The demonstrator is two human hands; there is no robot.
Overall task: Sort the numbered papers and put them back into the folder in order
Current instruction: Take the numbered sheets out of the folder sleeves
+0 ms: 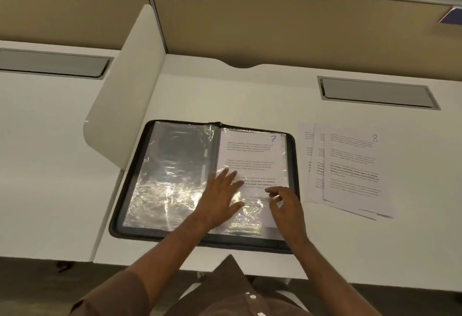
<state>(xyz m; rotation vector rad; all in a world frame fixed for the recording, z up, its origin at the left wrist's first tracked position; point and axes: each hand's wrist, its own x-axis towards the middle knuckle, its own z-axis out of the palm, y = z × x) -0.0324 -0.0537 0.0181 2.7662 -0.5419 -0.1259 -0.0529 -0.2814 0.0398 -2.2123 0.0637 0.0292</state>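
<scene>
White surface (225, 95), zip folder (292, 165) open: our left hand (220, 198) flattens page 7 (252, 155), fingers spread; right hand (287, 205), grip loosely curled, holds nothing. Next, we judge, page 8 (350, 165) goes in.

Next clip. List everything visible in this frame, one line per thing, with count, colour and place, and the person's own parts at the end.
Folder: one, dark zip-edged, lying open in the middle of the desk.
Plastic sleeves: clear and shiny, exact count cannot be told; left page empty.
Paper 7: one, white, in the right-hand sleeve.
Loose papers: white, at least three fanned out, the top one marked 8, on the desk right of the folder.
Desk: one, white, with a white side divider at left.
Cable hatches: two, grey, one far right, one on the neighbouring desk at left.
Partition: beige, behind the desk.
Left hand: flat on the right-hand sleeve.
Right hand: fingers curled at the sleeve's lower edge.
Shirt: brown, buttoned, at the bottom of the frame.
</scene>
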